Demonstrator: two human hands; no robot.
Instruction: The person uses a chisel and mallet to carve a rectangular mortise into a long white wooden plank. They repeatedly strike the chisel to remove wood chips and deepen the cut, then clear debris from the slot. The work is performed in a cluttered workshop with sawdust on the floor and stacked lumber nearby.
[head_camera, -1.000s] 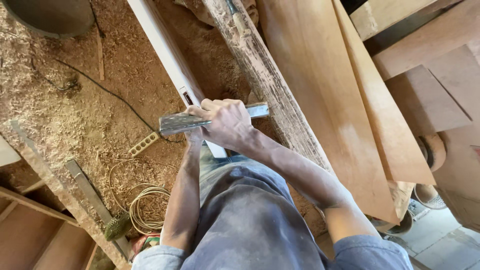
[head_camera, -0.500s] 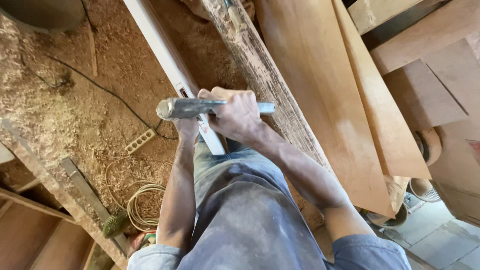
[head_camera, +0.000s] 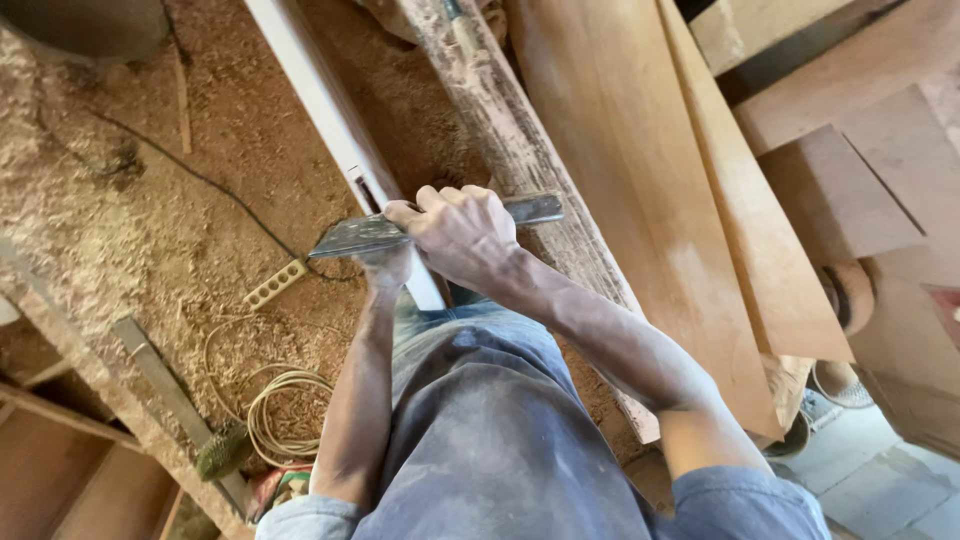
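Tool: a flat grey metal blade, long and narrow (head_camera: 372, 235), lies crosswise just under the head camera, its wider end to the left and its narrower end (head_camera: 530, 209) to the right.
Right hand: the right hand (head_camera: 462, 232) is curled over the middle of the blade, fingers wrapped shut on it from above.
Left hand: the left hand (head_camera: 385, 265) sits under the blade, mostly hidden; it appears closed on the blade's underside, but the fingers cannot be made out.
Workpiece: a long white painted wooden strip (head_camera: 318, 105) runs away from the body, up and to the left.
Key relation: the blade's long axis crosses the strip's long axis, directly over it; both hands meet there, the right uppermost.
Surroundings: a rough weathered plank (head_camera: 500, 120), smooth reddish boards (head_camera: 620, 150), sawdust-covered floor (head_camera: 130, 240), a coiled pale cable (head_camera: 280, 400).
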